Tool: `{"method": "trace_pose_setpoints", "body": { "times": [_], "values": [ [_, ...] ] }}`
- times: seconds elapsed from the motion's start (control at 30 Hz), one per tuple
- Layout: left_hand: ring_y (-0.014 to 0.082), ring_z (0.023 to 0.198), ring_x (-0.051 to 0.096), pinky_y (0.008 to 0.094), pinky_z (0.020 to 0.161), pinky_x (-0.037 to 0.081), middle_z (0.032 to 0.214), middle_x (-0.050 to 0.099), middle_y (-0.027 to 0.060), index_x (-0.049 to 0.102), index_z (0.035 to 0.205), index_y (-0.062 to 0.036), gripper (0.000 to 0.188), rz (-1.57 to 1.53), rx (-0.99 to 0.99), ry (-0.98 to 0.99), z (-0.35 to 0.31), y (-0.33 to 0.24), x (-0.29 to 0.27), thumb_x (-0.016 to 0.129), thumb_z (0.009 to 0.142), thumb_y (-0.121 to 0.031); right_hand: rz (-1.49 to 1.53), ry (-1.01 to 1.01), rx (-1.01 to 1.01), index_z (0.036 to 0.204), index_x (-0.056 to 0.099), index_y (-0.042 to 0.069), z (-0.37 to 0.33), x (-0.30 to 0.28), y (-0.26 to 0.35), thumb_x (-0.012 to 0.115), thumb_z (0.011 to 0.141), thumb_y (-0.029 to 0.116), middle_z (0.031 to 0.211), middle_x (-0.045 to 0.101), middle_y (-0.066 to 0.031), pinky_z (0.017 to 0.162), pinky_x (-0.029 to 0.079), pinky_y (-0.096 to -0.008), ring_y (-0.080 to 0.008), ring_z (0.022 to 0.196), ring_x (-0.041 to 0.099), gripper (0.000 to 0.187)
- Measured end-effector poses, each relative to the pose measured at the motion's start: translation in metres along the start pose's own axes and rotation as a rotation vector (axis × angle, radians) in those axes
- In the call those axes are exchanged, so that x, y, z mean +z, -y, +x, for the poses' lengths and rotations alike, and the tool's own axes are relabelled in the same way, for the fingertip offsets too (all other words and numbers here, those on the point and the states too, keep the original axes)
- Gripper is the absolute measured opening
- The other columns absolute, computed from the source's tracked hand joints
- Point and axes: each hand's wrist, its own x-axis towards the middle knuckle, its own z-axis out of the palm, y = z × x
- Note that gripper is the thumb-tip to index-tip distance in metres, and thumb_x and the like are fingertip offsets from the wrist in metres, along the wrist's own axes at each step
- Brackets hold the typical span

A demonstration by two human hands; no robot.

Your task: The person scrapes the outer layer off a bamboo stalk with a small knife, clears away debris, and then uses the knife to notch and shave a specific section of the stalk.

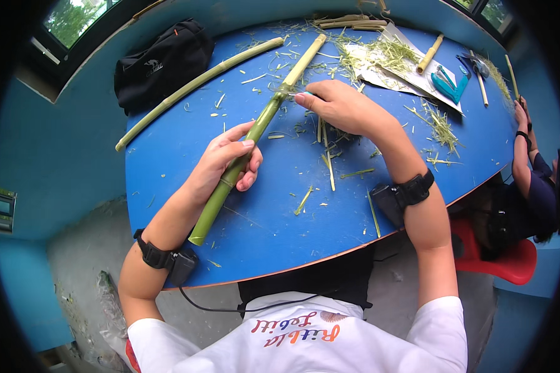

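Observation:
My left hand (223,155) is wrapped round a bamboo stalk (269,114), holding it slanted over the blue table. The stalk's near part is smooth and green; its far part is pale and scraped, with curled fibres where the two meet. Right beside those fibres is my right hand (343,107), its fingers curled and its thumb along the stalk. A small bit of teal shows at those fingers, but most of what they hold is hidden. To the left lies a longer, pale scraped stalk (199,93).
Green shavings (392,55) cover papers (445,93) and scatter over the blue table (261,211). A black bag (162,65) sits far left. At the right are a short bamboo piece (430,54) and a teal tool (449,84). Another person (529,161) works beyond, near a red chair (504,261).

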Motion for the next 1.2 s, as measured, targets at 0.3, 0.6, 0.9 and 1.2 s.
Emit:
{"method": "trace_pose_setpoints", "body": {
  "times": [0.3,0.6,0.9,1.2],
  "values": [
    [0.0153,0.08,0.057,0.0243,0.059,0.046,0.103,0.062,0.0236,0.038,0.135,-0.0009,0.048,0.119,0.233,0.085,-0.009,-0.016,0.006,0.044,0.092,-0.022,0.042,-0.268,-0.029,0.083,0.052,-0.004,0.005,0.0,-0.015,0.046,0.095,0.038,0.071,0.053,-0.0171,0.065,0.04,-0.0399,-0.0294,0.068,0.05,0.044],
    [0.0053,0.071,0.05,0.017,0.055,0.037,0.077,0.06,0.0018,0.054,0.118,-0.0023,0.039,0.693,0.759,-0.285,-0.013,-0.055,-0.009,0.061,0.091,-0.03,0.114,-0.318,-0.049,0.075,0.05,-0.001,0.014,0.006,-0.012,0.045,0.094,0.041,0.07,0.054,-0.0191,0.064,0.04,-0.0462,-0.038,0.07,0.053,0.047],
    [0.0138,0.086,0.055,0.0331,0.083,0.046,0.09,0.053,0.0032,0.047,0.1,-0.0152,0.037,0.195,0.897,-0.504,-0.003,-0.122,0.008,0.034,0.097,-0.049,0.214,-0.436,-0.09,0.073,0.045,-0.001,0.013,0.005,-0.03,0.047,0.095,0.041,0.063,0.046,-0.0152,0.058,0.035,-0.0402,-0.0292,0.06,0.043,0.047],
    [0.0056,0.055,0.034,0.0169,0.043,0.029,0.062,0.037,-0.0026,0.042,0.086,-0.0124,0.038,-0.01,0.278,-0.431,0.059,-0.087,0.005,0.042,0.095,-0.049,0.224,-0.381,-0.101,0.072,0.043,-0.002,0.014,0.0,-0.024,0.046,0.095,0.043,0.064,0.046,-0.0155,0.059,0.036,-0.0397,-0.029,0.061,0.041,0.05]
  ]
}}
